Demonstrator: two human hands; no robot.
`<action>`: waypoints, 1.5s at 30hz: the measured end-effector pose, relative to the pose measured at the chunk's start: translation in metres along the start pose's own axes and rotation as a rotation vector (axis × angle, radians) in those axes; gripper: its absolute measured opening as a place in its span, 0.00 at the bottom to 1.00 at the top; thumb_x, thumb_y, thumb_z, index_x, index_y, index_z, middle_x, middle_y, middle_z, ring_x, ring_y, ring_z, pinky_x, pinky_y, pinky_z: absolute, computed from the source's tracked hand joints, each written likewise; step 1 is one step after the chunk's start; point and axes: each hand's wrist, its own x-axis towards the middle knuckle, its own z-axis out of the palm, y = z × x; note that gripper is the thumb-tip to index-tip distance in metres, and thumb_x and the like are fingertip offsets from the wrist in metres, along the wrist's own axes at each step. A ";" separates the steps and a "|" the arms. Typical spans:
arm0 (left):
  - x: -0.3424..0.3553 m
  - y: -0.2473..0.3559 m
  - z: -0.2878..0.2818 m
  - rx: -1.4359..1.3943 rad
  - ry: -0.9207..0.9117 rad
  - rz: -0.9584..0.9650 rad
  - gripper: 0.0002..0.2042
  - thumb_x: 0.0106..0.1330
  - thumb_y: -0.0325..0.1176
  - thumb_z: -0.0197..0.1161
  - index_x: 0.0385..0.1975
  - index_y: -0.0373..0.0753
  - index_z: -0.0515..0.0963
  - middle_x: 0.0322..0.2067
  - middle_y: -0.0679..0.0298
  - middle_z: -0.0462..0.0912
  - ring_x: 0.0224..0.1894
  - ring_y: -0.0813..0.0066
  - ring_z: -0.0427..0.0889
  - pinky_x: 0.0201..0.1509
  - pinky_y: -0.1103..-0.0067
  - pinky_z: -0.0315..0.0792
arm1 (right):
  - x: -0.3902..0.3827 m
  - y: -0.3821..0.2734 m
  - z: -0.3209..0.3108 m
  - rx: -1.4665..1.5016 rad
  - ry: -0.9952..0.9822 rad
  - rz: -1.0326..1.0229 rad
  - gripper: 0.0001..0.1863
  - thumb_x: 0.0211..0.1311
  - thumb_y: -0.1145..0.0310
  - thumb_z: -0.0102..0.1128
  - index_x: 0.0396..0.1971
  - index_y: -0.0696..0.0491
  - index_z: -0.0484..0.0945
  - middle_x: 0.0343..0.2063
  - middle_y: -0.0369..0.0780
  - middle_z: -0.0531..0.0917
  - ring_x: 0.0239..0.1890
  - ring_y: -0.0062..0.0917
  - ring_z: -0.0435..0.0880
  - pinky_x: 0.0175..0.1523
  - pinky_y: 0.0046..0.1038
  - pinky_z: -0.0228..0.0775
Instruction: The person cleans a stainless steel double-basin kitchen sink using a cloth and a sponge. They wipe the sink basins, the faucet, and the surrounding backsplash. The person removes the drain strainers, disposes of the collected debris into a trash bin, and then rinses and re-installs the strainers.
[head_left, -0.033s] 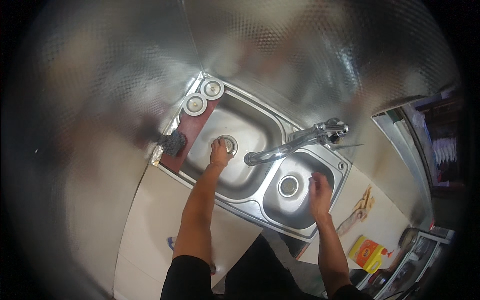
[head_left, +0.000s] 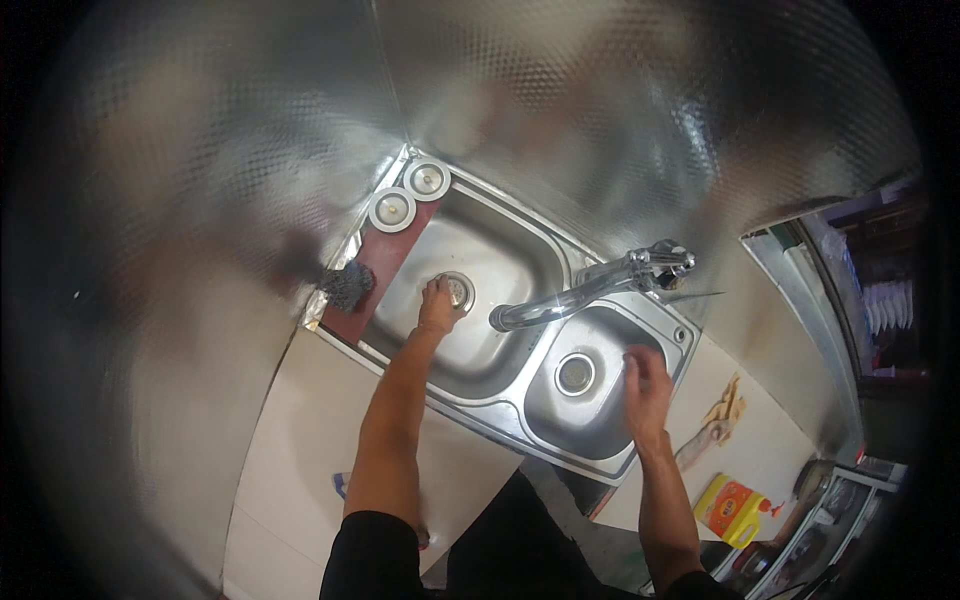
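Observation:
In the large basin (head_left: pixel 490 365) of a steel double sink, my left hand (head_left: pixel 437 305) reaches down to the round drain (head_left: pixel 460 291). Its fingers are bent together at the drain's left edge; whatever may be between them is hidden. Over the right side of the small basin (head_left: pixel 560 420) hovers my right hand (head_left: pixel 648 385), fingers loosely curved and holding nothing visible. The small basin's own drain (head_left: pixel 575 374) lies to its left. Between the hands, a chrome faucet (head_left: pixel 560 305) points its spout over the large basin.
Two round metal strainers (head_left: pixel 392 209) and a dark scouring pad (head_left: pixel 347 286) rest along a reddish board (head_left: pixel 385 262) at the left. On the right counter lie a tan cloth (head_left: pixel 726 405) and a yellow pump bottle (head_left: pixel 734 510). Metallic wall sheeting (head_left: pixel 560 130) rises behind the sink.
My right hand has shifted slightly right and its fingers have turned a little. The left hand stays at the drain.

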 end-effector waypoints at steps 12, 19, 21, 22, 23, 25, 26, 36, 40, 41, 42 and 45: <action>0.025 -0.092 0.014 -0.514 0.073 -0.101 0.11 0.62 0.26 0.55 0.42 0.37 0.82 0.43 0.46 0.84 0.51 0.48 0.82 0.54 0.64 0.74 | 0.118 -0.172 -0.031 -0.552 -0.329 -0.953 0.37 0.49 0.53 0.75 0.61 0.45 0.75 0.67 0.44 0.68 0.74 0.44 0.59 0.75 0.54 0.47; 0.043 -0.129 0.010 -0.722 0.165 -0.437 0.13 0.66 0.34 0.52 0.38 0.37 0.83 0.42 0.51 0.84 0.47 0.55 0.83 0.51 0.64 0.76 | 0.110 -0.166 0.001 -0.622 -0.207 -1.095 0.23 0.48 0.46 0.73 0.35 0.49 0.86 0.58 0.38 0.76 0.65 0.40 0.67 0.72 0.56 0.48; 0.047 -0.080 0.021 -0.786 0.013 -0.539 0.15 0.67 0.35 0.49 0.36 0.35 0.83 0.43 0.47 0.84 0.47 0.52 0.83 0.52 0.64 0.76 | 0.111 -0.152 0.000 -0.716 -0.156 -1.022 0.22 0.48 0.46 0.73 0.34 0.50 0.85 0.54 0.37 0.78 0.60 0.38 0.70 0.68 0.53 0.54; 0.049 -0.056 0.021 -0.805 -0.052 -0.545 0.16 0.67 0.36 0.48 0.36 0.35 0.83 0.44 0.45 0.84 0.48 0.51 0.84 0.52 0.64 0.76 | 0.110 -0.146 0.002 -0.757 -0.121 -0.972 0.22 0.48 0.47 0.73 0.33 0.50 0.85 0.52 0.36 0.79 0.57 0.38 0.71 0.66 0.50 0.56; 0.050 -0.045 0.020 -0.807 -0.082 -0.545 0.17 0.67 0.36 0.47 0.35 0.34 0.82 0.44 0.44 0.84 0.48 0.50 0.84 0.52 0.64 0.76 | 0.110 -0.145 0.004 -0.778 -0.082 -0.938 0.22 0.48 0.47 0.74 0.32 0.51 0.85 0.50 0.36 0.79 0.55 0.37 0.72 0.63 0.48 0.59; 0.041 -0.111 0.012 -0.704 0.035 -0.402 0.18 0.68 0.39 0.46 0.37 0.35 0.83 0.46 0.44 0.84 0.49 0.49 0.84 0.54 0.64 0.75 | 0.107 -0.165 0.017 -0.664 -0.076 -0.973 0.21 0.49 0.48 0.74 0.32 0.51 0.85 0.49 0.36 0.79 0.52 0.36 0.72 0.60 0.45 0.60; 0.043 -0.120 0.013 -0.696 0.063 -0.393 0.19 0.68 0.41 0.46 0.38 0.35 0.83 0.47 0.44 0.83 0.50 0.49 0.83 0.55 0.64 0.74 | 0.108 -0.168 0.019 -0.643 -0.067 -0.976 0.21 0.49 0.48 0.74 0.32 0.51 0.85 0.48 0.36 0.79 0.51 0.35 0.72 0.58 0.43 0.61; 0.056 -0.114 0.035 -0.744 0.104 -0.534 0.25 0.72 0.49 0.43 0.43 0.33 0.82 0.50 0.42 0.82 0.56 0.44 0.79 0.62 0.62 0.69 | 0.120 -0.172 -0.012 -0.334 -0.034 -0.796 0.09 0.61 0.73 0.67 0.41 0.55 0.82 0.45 0.41 0.82 0.43 0.39 0.80 0.48 0.38 0.72; 0.054 -0.103 0.030 -0.767 0.055 -0.505 0.25 0.74 0.48 0.41 0.39 0.33 0.81 0.47 0.43 0.84 0.55 0.44 0.80 0.61 0.60 0.69 | 0.133 -0.169 -0.033 -0.477 -0.158 -0.928 0.06 0.62 0.78 0.63 0.39 0.58 0.81 0.35 0.43 0.83 0.38 0.38 0.82 0.46 0.37 0.73; 0.054 -0.090 0.030 -0.813 0.043 -0.517 0.26 0.74 0.48 0.40 0.39 0.33 0.81 0.47 0.43 0.84 0.54 0.44 0.80 0.61 0.60 0.69 | 0.134 -0.172 -0.036 -0.507 -0.186 -0.933 0.07 0.62 0.78 0.63 0.39 0.58 0.81 0.35 0.43 0.83 0.38 0.38 0.82 0.46 0.37 0.74; 0.052 -0.086 0.027 -0.884 0.009 -0.538 0.23 0.74 0.50 0.43 0.39 0.37 0.81 0.43 0.52 0.83 0.48 0.54 0.79 0.55 0.63 0.70 | 0.134 -0.170 -0.037 -0.521 -0.216 -0.937 0.07 0.62 0.78 0.63 0.39 0.58 0.81 0.35 0.44 0.83 0.38 0.39 0.81 0.46 0.37 0.74; 0.056 -0.086 0.026 -0.998 -0.045 -0.581 0.20 0.73 0.54 0.49 0.39 0.45 0.80 0.35 0.70 0.81 0.35 0.75 0.75 0.43 0.68 0.73 | 0.135 -0.160 -0.039 -0.503 -0.116 -0.832 0.06 0.65 0.77 0.62 0.41 0.57 0.80 0.35 0.44 0.82 0.35 0.36 0.81 0.42 0.35 0.75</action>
